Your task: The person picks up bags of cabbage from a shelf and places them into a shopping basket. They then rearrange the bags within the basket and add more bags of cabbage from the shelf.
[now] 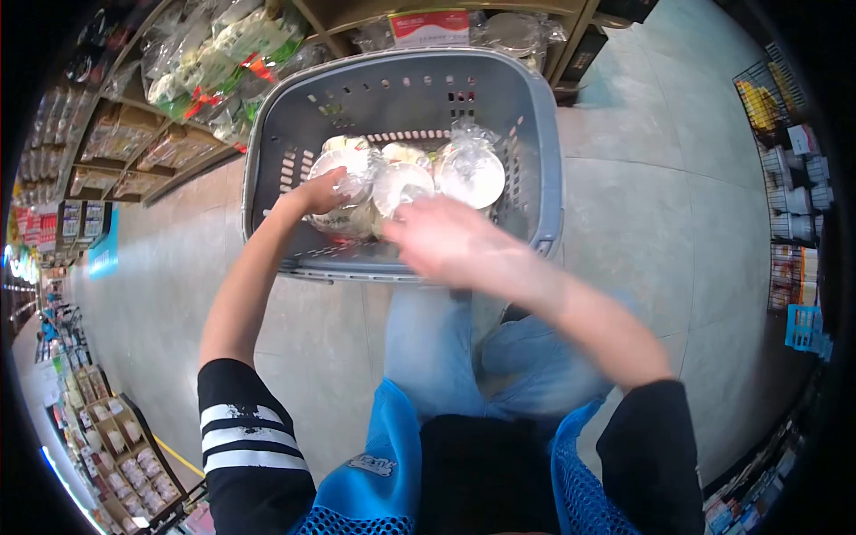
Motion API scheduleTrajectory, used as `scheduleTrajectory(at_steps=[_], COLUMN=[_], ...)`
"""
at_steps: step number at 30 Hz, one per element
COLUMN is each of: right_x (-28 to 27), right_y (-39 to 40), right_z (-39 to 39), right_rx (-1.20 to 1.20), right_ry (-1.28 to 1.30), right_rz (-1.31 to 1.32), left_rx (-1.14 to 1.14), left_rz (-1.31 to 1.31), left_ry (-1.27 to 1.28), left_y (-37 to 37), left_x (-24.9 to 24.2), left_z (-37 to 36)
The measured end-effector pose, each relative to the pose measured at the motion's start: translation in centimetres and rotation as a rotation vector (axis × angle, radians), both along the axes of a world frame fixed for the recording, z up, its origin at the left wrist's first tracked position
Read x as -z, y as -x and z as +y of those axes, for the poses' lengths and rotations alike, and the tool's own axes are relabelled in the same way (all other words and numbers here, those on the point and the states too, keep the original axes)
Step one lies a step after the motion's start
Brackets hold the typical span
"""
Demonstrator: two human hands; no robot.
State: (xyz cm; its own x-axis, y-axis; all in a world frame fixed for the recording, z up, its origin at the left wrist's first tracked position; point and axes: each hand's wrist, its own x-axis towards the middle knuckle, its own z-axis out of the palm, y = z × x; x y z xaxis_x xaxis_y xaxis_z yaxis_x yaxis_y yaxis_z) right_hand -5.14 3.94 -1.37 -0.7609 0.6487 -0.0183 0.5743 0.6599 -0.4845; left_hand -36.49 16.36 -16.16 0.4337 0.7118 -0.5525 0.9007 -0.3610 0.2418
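Note:
A grey plastic basket (545,152) holds several clear-wrapped packs of white round ware, which look like stacked paper bowls or cups. My left hand (323,191) reaches over the near left side, its fingers closed on the left wrapped pack (357,169). Beside it stands the middle wrapped pack (401,185). My right hand (435,234) is smeared by motion just in front of that middle pack; its fingers cannot be made out. The right wrapped pack (473,176) has its loose plastic gathered at the top, apart from both hands.
Wooden shelving (147,147) with bagged goods runs along the left and behind the basket. A red and white sign (430,28) stands at the basket's far edge. Wire racks (789,205) line the right side, beyond the grey tiled floor (637,209).

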Motion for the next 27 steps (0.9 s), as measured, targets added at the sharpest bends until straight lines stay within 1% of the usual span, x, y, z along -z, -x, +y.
scheduleTrajectory(at_steps=[2, 3, 4, 5, 6, 7, 8, 9, 10, 11, 12, 13, 14, 15, 16, 19, 20, 21, 22, 23, 27], right_x=[-1.4, -1.5, -1.5, -1.4, -1.1, -0.7, -0.3, 0.0, 0.3, 0.6, 0.8, 0.9, 1.0, 1.1, 1.3, 1.9, 2.1, 2.3, 2.6, 2.8, 3.0], right_y=[-1.1, -1.2, -1.1, -1.0, -1.0, -1.0, -1.1, -1.3, -1.4, -1.4, -1.4, -1.6, -1.8, -2.1, -2.4, -3.1, -3.2, -3.3, -3.4, -3.4, -4.2], right_z=[-3.2, -4.0, -4.4, -4.9, -5.3, -5.7, -6.0, -6.4, -6.5, -6.5, -6.4, -6.1, -5.8, -5.6, -5.3, -4.8, -4.8, -4.9, -5.0, -5.0, -4.3], right_rx=[0.069, 0.044, 0.02, -0.002, -0.025, -0.046, -0.067, -0.072, -0.065, -0.059, -0.053, -0.014, 0.025, 0.064, 0.078, 0.105, 0.102, 0.098, 0.111, 0.123, 0.128], right_ry=[-0.093, -0.084, -0.076, -0.066, -0.075, -0.083, -0.089, -0.111, -0.128, -0.144, -0.161, -0.164, -0.165, -0.168, -0.152, -0.105, -0.087, -0.068, -0.046, -0.026, 0.043], right_rz=[0.276, 0.296, 0.318, 0.343, 0.332, 0.32, 0.306, 0.293, 0.292, 0.293, 0.294, 0.301, 0.308, 0.314, 0.258, 0.103, 0.062, 0.02, 0.008, -0.005, -0.033], left_rx=[0.027, 0.066, 0.065, 0.063, 0.06, 0.18, 0.162, 0.218, 0.21, 0.724, 0.139, 0.014, 0.071, 0.03, -0.01, -0.112, -0.123, -0.171, -0.221, -0.325, -0.298], left_rz=[0.093, 0.136, 0.274, 0.415, 0.557, 0.62, 0.535, 0.294, 0.107, -0.405, -0.408, -0.447, -0.382, -0.358, -0.335, -0.245, -0.159, -0.169, -0.178, -0.104, -0.228], left_ry=[0.056, 0.098, 0.156, 0.215, 0.272, 0.236, 0.089, 0.044, 0.13, -0.171, -0.089, -0.067, -0.482, -0.528, -0.575, -0.574, -0.498, -0.45, -0.402, -0.42, -0.51], left_y=[-1.1, -0.8, -2.8, -5.9, -8.0, -9.3, -9.7, -9.9, -10.9, -9.9, -13.9, -15.4, -17.0, -18.1, -19.1, -20.3, -19.9, -19.3, -19.8, -20.1, -20.0], left_x=[-0.4, 0.9, -1.3, -5.3, -7.5, -7.8, -8.5, -9.4, -10.7, -8.9, -13.3, -13.5, -13.5, -13.3, -13.0, -10.5, -8.8, -6.7, -6.5, -6.6, -6.1], left_z=[1.2, 2.9, 4.0, 4.6, 5.4, 7.7, 9.6, 11.8, 14.2, 18.2, 15.3, 17.3, 17.6, 18.5, 19.4, 21.2, 22.6, 23.3, 22.8, 22.4, 21.9])
